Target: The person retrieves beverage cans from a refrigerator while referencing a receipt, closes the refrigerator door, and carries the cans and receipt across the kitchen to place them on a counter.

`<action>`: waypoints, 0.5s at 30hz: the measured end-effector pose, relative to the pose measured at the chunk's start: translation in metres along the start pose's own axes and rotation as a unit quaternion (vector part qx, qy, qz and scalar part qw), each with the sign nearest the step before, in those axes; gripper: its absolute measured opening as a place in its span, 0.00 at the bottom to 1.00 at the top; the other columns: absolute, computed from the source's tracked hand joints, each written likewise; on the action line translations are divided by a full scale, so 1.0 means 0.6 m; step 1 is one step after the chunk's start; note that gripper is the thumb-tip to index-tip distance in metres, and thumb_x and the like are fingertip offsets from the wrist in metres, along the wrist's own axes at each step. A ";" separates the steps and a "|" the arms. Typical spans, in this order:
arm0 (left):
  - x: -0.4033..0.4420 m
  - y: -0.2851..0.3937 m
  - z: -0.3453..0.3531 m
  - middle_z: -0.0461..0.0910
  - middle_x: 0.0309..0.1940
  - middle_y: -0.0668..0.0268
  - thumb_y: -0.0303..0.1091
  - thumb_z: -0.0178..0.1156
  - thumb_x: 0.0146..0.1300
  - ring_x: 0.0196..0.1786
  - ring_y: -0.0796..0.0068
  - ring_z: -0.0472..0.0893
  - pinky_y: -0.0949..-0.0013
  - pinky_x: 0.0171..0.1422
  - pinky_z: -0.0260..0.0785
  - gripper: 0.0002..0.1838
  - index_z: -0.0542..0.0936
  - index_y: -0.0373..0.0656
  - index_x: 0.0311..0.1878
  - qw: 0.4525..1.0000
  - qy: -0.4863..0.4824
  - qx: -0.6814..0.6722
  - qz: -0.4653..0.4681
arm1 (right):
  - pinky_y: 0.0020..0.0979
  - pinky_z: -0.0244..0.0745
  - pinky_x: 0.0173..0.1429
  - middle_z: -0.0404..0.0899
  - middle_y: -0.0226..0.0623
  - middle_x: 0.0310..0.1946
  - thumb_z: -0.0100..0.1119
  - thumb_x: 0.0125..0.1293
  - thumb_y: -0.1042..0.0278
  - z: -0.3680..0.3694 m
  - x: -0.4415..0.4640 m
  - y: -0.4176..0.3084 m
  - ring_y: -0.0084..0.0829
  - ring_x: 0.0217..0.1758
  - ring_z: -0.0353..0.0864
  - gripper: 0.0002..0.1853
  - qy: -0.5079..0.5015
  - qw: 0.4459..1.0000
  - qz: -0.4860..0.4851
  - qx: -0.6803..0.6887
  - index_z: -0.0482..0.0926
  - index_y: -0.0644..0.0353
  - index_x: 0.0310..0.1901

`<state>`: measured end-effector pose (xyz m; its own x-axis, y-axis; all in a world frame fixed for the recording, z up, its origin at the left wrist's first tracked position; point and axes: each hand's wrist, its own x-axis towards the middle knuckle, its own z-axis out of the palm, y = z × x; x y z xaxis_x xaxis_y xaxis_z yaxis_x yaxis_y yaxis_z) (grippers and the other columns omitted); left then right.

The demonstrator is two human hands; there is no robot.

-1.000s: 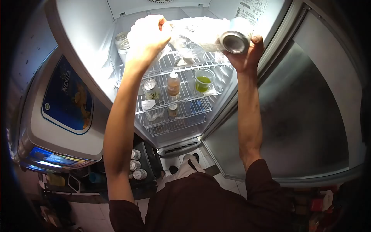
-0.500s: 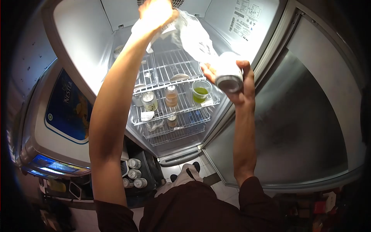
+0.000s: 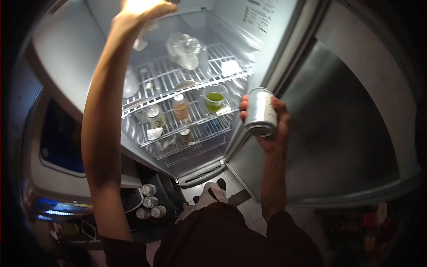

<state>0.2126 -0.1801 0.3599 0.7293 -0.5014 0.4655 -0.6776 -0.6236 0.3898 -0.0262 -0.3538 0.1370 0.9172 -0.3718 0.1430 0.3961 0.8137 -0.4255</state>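
Note:
A silver drink can [image 3: 261,109] with a pale label is in my right hand [image 3: 279,122], fingers wrapped around it, in front of the open fridge. My left hand [image 3: 144,8] is raised high inside the fridge, overexposed and partly cut off by the top edge. I cannot make out whether its fingers hold anything. Below and to the right of it, a crumpled clear plastic bag [image 3: 184,50] rests on the upper wire shelf [image 3: 160,91]. A small white item [image 3: 231,67] lies at that shelf's right side.
One shelf down are a can [image 3: 155,116], a small bottle with an orange drink [image 3: 180,107] and a clear tub of green liquid [image 3: 214,101]. The steel fridge door [image 3: 338,124] stands open at right. Several cans [image 3: 150,202] sit low left, near a drink dispenser [image 3: 58,164].
The plastic bag, earlier stretched between my left hand and the can, now lies on the upper shelf. My right hand has lowered the can away from it. My left hand has shifted left.

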 end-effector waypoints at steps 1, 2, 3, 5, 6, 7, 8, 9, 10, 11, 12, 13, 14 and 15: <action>-0.058 0.034 -0.021 0.79 0.56 0.50 0.48 0.72 0.61 0.48 0.62 0.85 0.55 0.53 0.82 0.31 0.77 0.45 0.65 0.997 0.034 -0.064 0.003 | 0.46 0.90 0.53 0.78 0.61 0.52 0.62 0.66 0.58 0.000 -0.004 0.007 0.47 0.52 0.86 0.32 -0.013 1.000 -0.003 -0.012 0.67 0.78 0.62; -0.095 0.032 -0.011 0.83 0.50 0.52 0.49 0.72 0.60 0.47 0.60 0.86 0.54 0.53 0.79 0.28 0.80 0.43 0.59 0.988 0.119 0.004 0.098 | 0.45 0.90 0.51 0.78 0.62 0.52 0.61 0.66 0.57 -0.011 -0.005 0.016 0.47 0.51 0.86 0.32 -0.030 0.999 -0.005 -0.033 0.69 0.78 0.61; -0.132 0.031 -0.001 0.86 0.44 0.54 0.50 0.71 0.58 0.46 0.58 0.87 0.54 0.53 0.77 0.26 0.84 0.40 0.53 0.956 0.216 0.086 0.177 | 0.44 0.90 0.51 0.78 0.61 0.54 0.60 0.67 0.55 -0.010 -0.007 0.029 0.46 0.49 0.87 0.31 -0.062 0.997 -0.005 -0.040 0.70 0.77 0.60; -0.269 0.045 0.011 0.86 0.38 0.58 0.34 0.71 0.62 0.38 0.58 0.87 0.62 0.47 0.79 0.13 0.86 0.41 0.48 0.940 0.230 0.032 0.250 | 0.44 0.89 0.50 0.78 0.58 0.56 0.61 0.66 0.55 -0.013 -0.013 0.050 0.46 0.47 0.88 0.32 -0.078 0.993 -0.017 -0.088 0.69 0.73 0.62; -0.343 0.043 0.025 0.86 0.35 0.58 0.31 0.72 0.59 0.38 0.60 0.88 0.62 0.44 0.80 0.11 0.87 0.40 0.44 0.969 0.164 -0.017 0.182 | 0.44 0.89 0.50 0.78 0.57 0.56 0.61 0.66 0.55 -0.003 -0.017 0.062 0.45 0.46 0.88 0.32 -0.047 0.994 -0.017 -0.093 0.68 0.71 0.64; -0.400 0.039 0.028 0.86 0.32 0.58 0.31 0.72 0.60 0.36 0.62 0.88 0.62 0.43 0.80 0.08 0.88 0.38 0.40 0.976 0.100 -0.076 0.177 | 0.44 0.89 0.49 0.78 0.55 0.55 0.61 0.66 0.55 0.015 -0.025 0.074 0.45 0.46 0.88 0.33 -0.016 0.995 -0.016 -0.096 0.67 0.70 0.65; -0.440 0.030 0.037 0.86 0.30 0.63 0.32 0.77 0.54 0.30 0.67 0.87 0.66 0.33 0.79 0.09 0.89 0.44 0.38 0.980 0.067 -0.113 0.150 | 0.44 0.89 0.49 0.78 0.54 0.55 0.62 0.65 0.55 0.024 -0.029 0.086 0.44 0.45 0.88 0.33 0.015 0.995 -0.015 -0.101 0.66 0.68 0.66; -0.474 0.027 0.045 0.86 0.30 0.63 0.30 0.75 0.56 0.29 0.67 0.86 0.66 0.33 0.78 0.07 0.89 0.44 0.38 0.983 -0.002 -0.163 0.088 | 0.43 0.89 0.48 0.78 0.54 0.55 0.62 0.65 0.56 0.020 -0.031 0.098 0.44 0.45 0.88 0.33 -0.011 0.994 0.007 -0.110 0.65 0.67 0.66; -0.491 0.008 0.064 0.86 0.32 0.62 0.26 0.73 0.58 0.30 0.66 0.85 0.67 0.34 0.76 0.06 0.88 0.42 0.39 0.971 -0.044 -0.223 0.077 | 0.43 0.89 0.48 0.78 0.53 0.55 0.62 0.65 0.56 0.012 -0.034 0.113 0.44 0.44 0.88 0.34 -0.036 0.992 0.032 -0.120 0.63 0.65 0.67; -0.498 -0.003 0.093 0.85 0.33 0.62 0.25 0.72 0.59 0.31 0.65 0.85 0.68 0.35 0.75 0.07 0.88 0.41 0.41 0.969 -0.012 -0.243 0.046 | 0.42 0.88 0.48 0.78 0.52 0.54 0.62 0.65 0.57 0.006 -0.037 0.128 0.43 0.44 0.88 0.34 -0.061 0.988 0.062 -0.129 0.62 0.64 0.68; -0.503 -0.012 0.121 0.85 0.33 0.61 0.24 0.71 0.60 0.32 0.64 0.85 0.68 0.35 0.74 0.07 0.87 0.40 0.42 0.965 0.023 -0.261 0.011 | 0.41 0.88 0.47 0.77 0.52 0.54 0.62 0.64 0.58 0.003 -0.038 0.145 0.42 0.44 0.87 0.34 -0.074 0.985 0.078 -0.138 0.61 0.64 0.67; -0.510 -0.023 0.138 0.84 0.33 0.60 0.23 0.70 0.60 0.34 0.64 0.85 0.67 0.37 0.74 0.10 0.86 0.39 0.45 0.961 0.043 -0.273 -0.016 | 0.41 0.88 0.47 0.77 0.52 0.54 0.63 0.64 0.58 0.002 -0.040 0.160 0.42 0.44 0.87 0.35 -0.089 0.983 0.088 -0.134 0.61 0.64 0.67; -0.517 -0.033 0.151 0.83 0.33 0.59 0.23 0.70 0.60 0.35 0.65 0.85 0.67 0.39 0.74 0.10 0.85 0.38 0.46 0.955 0.052 -0.289 -0.037 | 0.40 0.88 0.47 0.77 0.52 0.54 0.63 0.63 0.58 0.003 -0.038 0.174 0.42 0.44 0.87 0.35 -0.105 0.981 0.097 -0.129 0.62 0.65 0.67; -0.524 -0.042 0.158 0.83 0.33 0.59 0.24 0.70 0.61 0.36 0.65 0.85 0.66 0.40 0.74 0.11 0.85 0.38 0.47 0.948 0.060 -0.306 -0.054 | 0.40 0.88 0.47 0.77 0.52 0.54 0.64 0.63 0.59 0.006 -0.037 0.188 0.42 0.44 0.87 0.35 -0.121 0.980 0.103 -0.124 0.62 0.65 0.67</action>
<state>0.0094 -0.0634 0.1282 0.8067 -0.3592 0.4693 -0.5541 -0.1833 0.8120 -0.0017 -0.2521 0.0890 0.9713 -0.0703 0.2272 0.2078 0.7156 -0.6669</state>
